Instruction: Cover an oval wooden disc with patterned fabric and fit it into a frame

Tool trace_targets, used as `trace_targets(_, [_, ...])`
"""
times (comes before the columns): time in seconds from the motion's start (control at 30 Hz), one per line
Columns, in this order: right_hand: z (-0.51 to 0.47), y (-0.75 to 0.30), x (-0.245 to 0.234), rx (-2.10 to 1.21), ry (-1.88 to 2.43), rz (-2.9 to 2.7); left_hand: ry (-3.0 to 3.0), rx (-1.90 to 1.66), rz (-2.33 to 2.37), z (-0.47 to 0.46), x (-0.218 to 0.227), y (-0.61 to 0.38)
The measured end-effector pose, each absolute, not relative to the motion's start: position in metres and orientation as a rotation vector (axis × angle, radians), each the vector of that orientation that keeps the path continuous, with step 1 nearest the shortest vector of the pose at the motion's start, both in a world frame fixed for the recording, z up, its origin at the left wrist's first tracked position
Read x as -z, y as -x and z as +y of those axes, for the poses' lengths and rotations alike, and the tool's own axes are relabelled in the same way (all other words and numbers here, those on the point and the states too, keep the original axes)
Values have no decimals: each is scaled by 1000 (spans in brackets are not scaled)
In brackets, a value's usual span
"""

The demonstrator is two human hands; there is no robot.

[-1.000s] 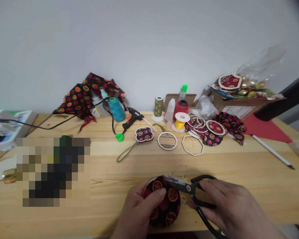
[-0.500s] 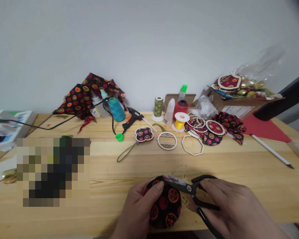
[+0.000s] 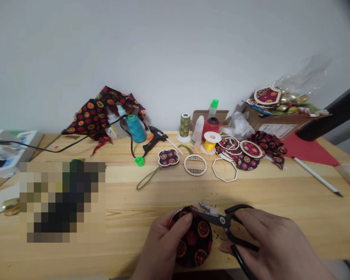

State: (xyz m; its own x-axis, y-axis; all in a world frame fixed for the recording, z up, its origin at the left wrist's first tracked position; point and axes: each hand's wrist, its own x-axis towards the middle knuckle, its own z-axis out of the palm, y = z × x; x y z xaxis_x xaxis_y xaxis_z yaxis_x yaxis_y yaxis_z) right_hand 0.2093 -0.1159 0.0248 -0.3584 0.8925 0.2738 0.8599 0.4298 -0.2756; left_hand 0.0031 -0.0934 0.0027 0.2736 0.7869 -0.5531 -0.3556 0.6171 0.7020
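Note:
My left hand (image 3: 166, 243) grips a round disc covered in dark patterned fabric (image 3: 194, 241), thumb pressed on its face near the upper edge. A pale rim shows at the disc's upper left. My right hand (image 3: 268, 241) holds black-handled scissors (image 3: 222, 220), its fingers around the handles. The blades point left and meet the fabric at the disc's top edge, near my left thumb; they look slightly parted. Small dark fabric scraps lie on the table beside the disc and beyond the blades.
Beyond my hands lie a clover-shaped fabric piece (image 3: 168, 158), a round wooden frame (image 3: 195, 165) and an octagonal frame (image 3: 225, 170). Farther back are a glue gun (image 3: 155, 140), thread spools (image 3: 185, 126) and patterned cloth (image 3: 87, 116). A pencil (image 3: 316, 175) lies right; a blurred patch covers the left.
The scissors and my right hand have shifted very slightly, and the blades look a little more parted. My left hand and the fabric disc stay almost in place.

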Motion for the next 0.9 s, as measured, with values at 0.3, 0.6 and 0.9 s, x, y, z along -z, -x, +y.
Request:
trace_targets(0.3, [-116,-212,-24,-103,1429,-2350,-563,-778,1049,-93,1,-1])
trace_targets(0.6, [-116,-213,-21,-149,1431,-2354,-634,-772,1124,-94,0,-1])
trace_targets(0.9, [-117,-212,-24,-307,1491,-2353,-707,-807,1121,-95,3,1])
